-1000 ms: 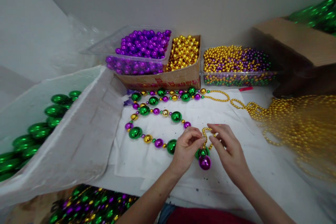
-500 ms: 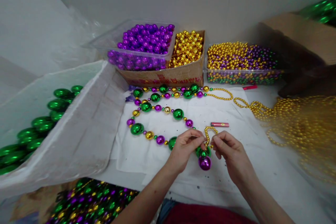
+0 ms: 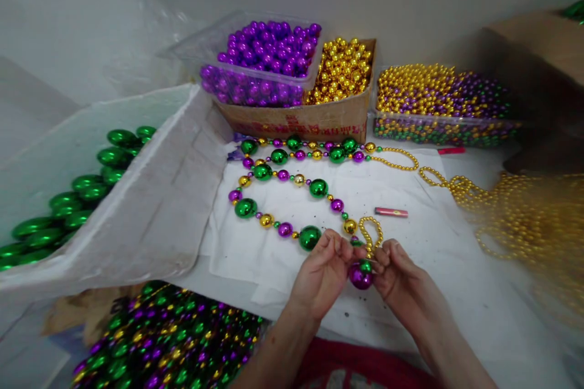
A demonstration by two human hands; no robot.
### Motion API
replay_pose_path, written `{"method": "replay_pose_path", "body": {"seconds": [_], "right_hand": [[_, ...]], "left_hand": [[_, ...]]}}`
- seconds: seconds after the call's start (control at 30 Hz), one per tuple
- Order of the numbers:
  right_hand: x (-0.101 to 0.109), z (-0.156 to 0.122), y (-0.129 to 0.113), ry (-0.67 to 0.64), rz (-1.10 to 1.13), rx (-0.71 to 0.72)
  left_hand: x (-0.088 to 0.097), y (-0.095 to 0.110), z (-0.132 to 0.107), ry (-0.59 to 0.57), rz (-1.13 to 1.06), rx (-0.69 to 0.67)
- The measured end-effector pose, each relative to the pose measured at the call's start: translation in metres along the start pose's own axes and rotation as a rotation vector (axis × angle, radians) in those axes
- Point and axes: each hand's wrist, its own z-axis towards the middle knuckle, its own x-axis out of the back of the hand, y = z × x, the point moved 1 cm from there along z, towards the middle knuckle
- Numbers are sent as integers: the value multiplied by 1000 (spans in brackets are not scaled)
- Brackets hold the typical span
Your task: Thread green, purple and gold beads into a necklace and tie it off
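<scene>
A bead necklace [image 3: 246, 208] of green, purple and gold balls lies looped on the white cloth, its near end running up to both hands. My left hand [image 3: 319, 276] is closed, thumb and fingers pinching a thin string beside the end beads. Across from it my right hand [image 3: 404, 273] is pinched too, and a short pale length of string [image 3: 373, 262] spans the gap. Just below the string sits a purple ball [image 3: 361, 277] with a small green bead [image 3: 365, 265] against it. A gold bead loop [image 3: 371, 220] rises behind the fingers. My fingers partly hide the knot area.
A red lighter [image 3: 391, 212] lies beyond my right hand. Behind are a tub of purple balls [image 3: 274, 48], a cardboard box [image 3: 292, 124] with gold balls and a tub of small mixed beads [image 3: 438, 94]. A foam box [image 3: 182, 194] with green balls stands left; gold strands [image 3: 538, 213] pile right.
My hands have turned, the left palm now facing more upward, and the fingers have closed in around the string. The gold loop leans a little differently. The whole view has shifted slightly.
</scene>
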Motion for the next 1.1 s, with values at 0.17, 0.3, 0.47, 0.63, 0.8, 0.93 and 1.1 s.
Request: {"method": "replay_pose_path", "body": {"seconds": [0.17,0.3,0.47,0.63,0.8,0.93,1.1], "right_hand": [[-1,-1,-4,-61,-138,25],[7,-4,-7,-7,-261,39],[11,-5,-9,9,-280,31],[15,-2,-9,5,-286,19],[20,-2,-9,23,-284,8],[21,-2,-9,39,-280,12],[25,1,-7,51,-296,22]], "left_hand": [[-2,-6,2,-10,57,65],[-3,-7,3,63,94,79],[-4,-7,4,39,171,117],[0,-7,6,29,206,129],[3,-9,9,38,218,142],[4,-11,11,34,219,150],[7,-14,12,56,217,155]]}}
